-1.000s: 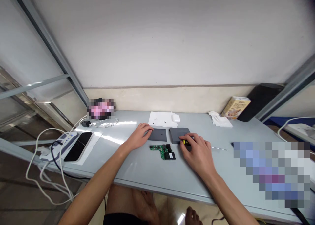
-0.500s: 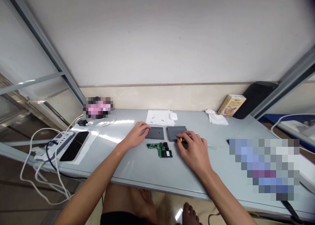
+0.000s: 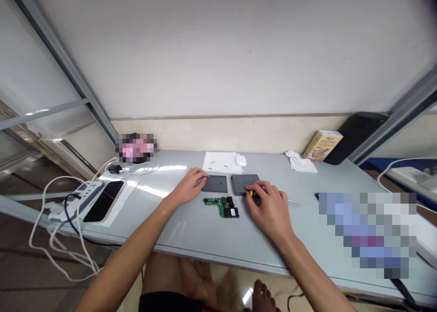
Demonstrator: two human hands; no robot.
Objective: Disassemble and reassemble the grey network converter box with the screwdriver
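Observation:
My left hand [image 3: 190,185] rests on the table with its fingers closed on the left edge of a flat dark grey cover plate [image 3: 215,184]. Beside that plate lies a grey box-like casing [image 3: 243,182]. My right hand [image 3: 271,208] grips a screwdriver [image 3: 253,193] by its black and yellow handle; the thin metal shaft points right, low over the table. Part of the handle is hidden by the fingers, which are at the casing's lower right corner. Between my hands, nearer to me, a green circuit board [image 3: 223,207] with black connectors lies flat.
Behind the plates is a white paper sheet [image 3: 218,165] with several tiny dark screws and a white earbud case [image 3: 241,160]. Left are a phone [image 3: 104,201], a power strip [image 3: 73,202] and cables. Right are crumpled tissue [image 3: 302,163], a yellow box [image 3: 322,146] and a black cylinder [image 3: 357,136].
Hardly anything differs. Both hands, the plate, the casing and the screwdriver keep their places; the view shifts very slightly.

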